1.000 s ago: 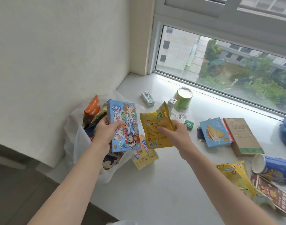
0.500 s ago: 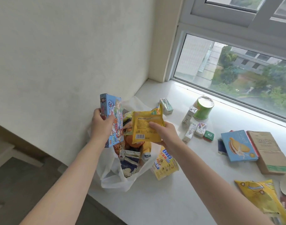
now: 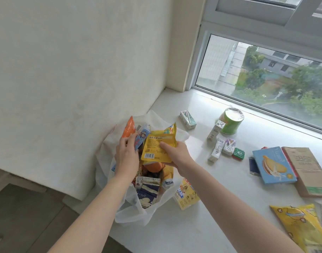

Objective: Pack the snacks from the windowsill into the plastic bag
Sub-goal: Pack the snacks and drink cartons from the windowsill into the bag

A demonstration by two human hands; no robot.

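Right hand (image 3: pixel 176 155) pinching yellow pouch (image 3: pixel 159 147), left hand (image 3: pixel 126 155) gripping blue box (image 3: pixel 141 137): drop both straight into plastic bag (image 3: pixel 136 212) at 6 o'clock, mouth kept wide.

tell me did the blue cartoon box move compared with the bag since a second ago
Yes. The blue cartoon box in the left hand has gone down into the plastic bag; earlier it was held above the bag's opening.

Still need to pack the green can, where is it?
The green can stands far back on the windowsill by the window glass, right of the plastic bag.
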